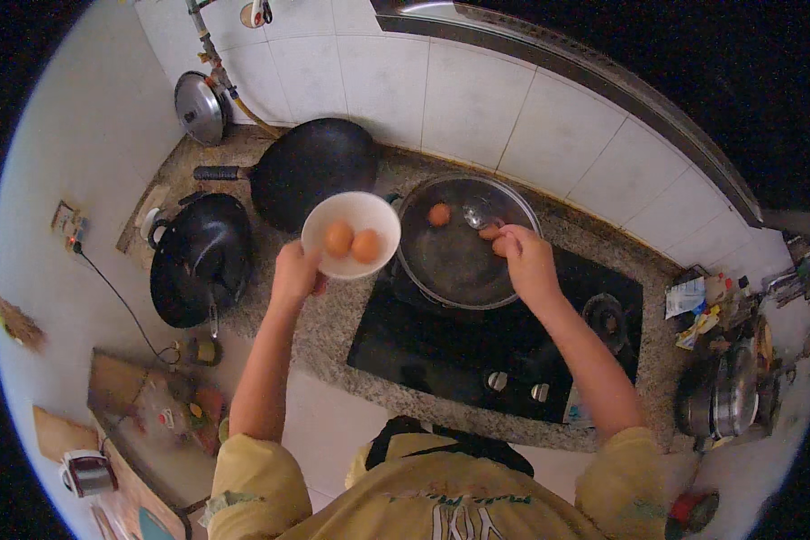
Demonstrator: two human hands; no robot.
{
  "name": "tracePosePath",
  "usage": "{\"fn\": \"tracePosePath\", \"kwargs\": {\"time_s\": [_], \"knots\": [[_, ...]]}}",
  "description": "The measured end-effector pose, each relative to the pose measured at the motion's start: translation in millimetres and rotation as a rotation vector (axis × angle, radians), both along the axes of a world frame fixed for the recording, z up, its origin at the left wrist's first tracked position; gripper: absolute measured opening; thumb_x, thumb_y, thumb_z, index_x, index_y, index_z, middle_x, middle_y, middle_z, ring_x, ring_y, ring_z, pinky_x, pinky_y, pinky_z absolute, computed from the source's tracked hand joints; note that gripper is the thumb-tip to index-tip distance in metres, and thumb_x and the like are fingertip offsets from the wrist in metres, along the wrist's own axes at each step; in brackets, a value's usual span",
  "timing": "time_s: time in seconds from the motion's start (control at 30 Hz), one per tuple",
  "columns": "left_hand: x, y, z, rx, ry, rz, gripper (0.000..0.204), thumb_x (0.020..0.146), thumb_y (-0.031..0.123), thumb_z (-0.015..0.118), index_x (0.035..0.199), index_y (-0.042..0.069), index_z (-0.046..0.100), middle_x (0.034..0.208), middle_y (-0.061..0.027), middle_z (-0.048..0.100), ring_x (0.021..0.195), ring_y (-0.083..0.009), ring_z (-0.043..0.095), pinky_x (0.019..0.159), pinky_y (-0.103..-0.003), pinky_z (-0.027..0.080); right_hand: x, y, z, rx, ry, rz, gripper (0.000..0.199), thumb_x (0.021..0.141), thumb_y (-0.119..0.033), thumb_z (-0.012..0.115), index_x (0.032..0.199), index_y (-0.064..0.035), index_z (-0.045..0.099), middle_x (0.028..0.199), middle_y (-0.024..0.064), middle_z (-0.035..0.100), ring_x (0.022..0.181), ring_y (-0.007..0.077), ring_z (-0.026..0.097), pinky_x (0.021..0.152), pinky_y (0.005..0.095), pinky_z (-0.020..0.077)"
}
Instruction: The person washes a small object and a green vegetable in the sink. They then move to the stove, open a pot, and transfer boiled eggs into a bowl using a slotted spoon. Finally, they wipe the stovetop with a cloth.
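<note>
Granite counter (333, 324): wok (310, 171) behind bowl (351, 236), pan (463, 243) w/ egg (438, 214) beside.

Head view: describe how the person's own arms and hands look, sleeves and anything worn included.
Both forearms are bare from the elbow down. The left hand and right hand wear no gloves; no ring, watch or bracelet can be made out at this size. Short, loose pale-yellow sleeves cover the upper arms, part of a yellow top with a light printed design on the chest and a dark strap at the neck.
</note>
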State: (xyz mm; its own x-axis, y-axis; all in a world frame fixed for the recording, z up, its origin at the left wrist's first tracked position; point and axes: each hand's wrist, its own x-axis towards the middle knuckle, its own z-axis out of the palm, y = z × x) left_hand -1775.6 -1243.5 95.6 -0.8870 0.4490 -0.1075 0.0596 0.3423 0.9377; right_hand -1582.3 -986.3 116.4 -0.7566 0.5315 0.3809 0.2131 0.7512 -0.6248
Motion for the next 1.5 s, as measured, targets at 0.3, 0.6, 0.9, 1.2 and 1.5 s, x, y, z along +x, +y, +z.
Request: {"fn": "tracePosePath", "kwargs": {"time_s": [0.3, 0.6, 0.9, 1.2, 1.5], "knots": [[24, -42, -41, -0.06, -0.096, 0.097, 0.017, 0.071, 0.008, 0.041, 0.07, -0.005, 0.051, 0.046, -0.0082, 0.047, 0.034, -0.016, 0.046, 0.031, -0.028, 0.036, -36, 6, -49, -0.801, 0.273, -0.08, 0.017, 0.08, -0.006, 0.047, 0.086, 0.008, 0.054, 0.084, 0.0155, 0.057, 0.073, 0.0242, 0.058, 0.065, 0.0293, 0.0524], [37, -41, -64, -0.092, -0.166, 0.062, 0.017, 0.073, 0.009, 0.044, 0.066, -0.004, 0.051, 0.048, -0.0086, 0.05, 0.034, -0.016, 0.047, 0.03, -0.028, 0.036, -18, -28, -32, -1.127, 0.356, -0.081, 0.02, 0.081, -0.006, 0.045, 0.083, 0.0125, 0.052, 0.09, 0.0183, 0.053, 0.078, 0.0284, 0.058, 0.068, 0.0296, 0.0529], [44, -38, -66, -0.1, -0.146, 0.072, 0.018, 0.074, 0.011, 0.045, 0.063, -0.003, 0.05, 0.048, -0.0082, 0.049, 0.034, -0.0156, 0.045, 0.03, -0.028, 0.035, 15, -41, -8, -1.06, 0.31, 0.024, 0.024, 0.083, -0.011, 0.046, 0.087, 0.0123, 0.051, 0.092, 0.0187, 0.053, 0.078, 0.0297, 0.059, 0.072, 0.0295, 0.0511], [53, -33, -51, -0.036, -0.214, 0.008, 0.014, 0.071, 0.006, 0.042, 0.073, -0.003, 0.053, 0.048, -0.008, 0.049, 0.034, -0.0147, 0.046, 0.03, -0.028, 0.035, 39, -42, 24, -1.119, 0.297, 0.075, 0.026, 0.083, -0.014, 0.047, 0.087, 0.0109, 0.051, 0.087, 0.0184, 0.055, 0.078, 0.0293, 0.06, 0.071, 0.0289, 0.051], [61, -26, -49, -0.156, -0.117, 0.028, 0.018, 0.073, 0.009, 0.043, 0.082, -0.003, 0.053, 0.049, -0.0091, 0.05, 0.036, -0.016, 0.05, 0.033, -0.029, 0.039, 45, -80, 26, -1.193, 0.077, 0.192, 0.022, 0.084, -0.011, 0.044, 0.088, 0.0093, 0.053, 0.086, 0.0169, 0.056, 0.077, 0.027, 0.06, 0.072, 0.0284, 0.0508]]}}
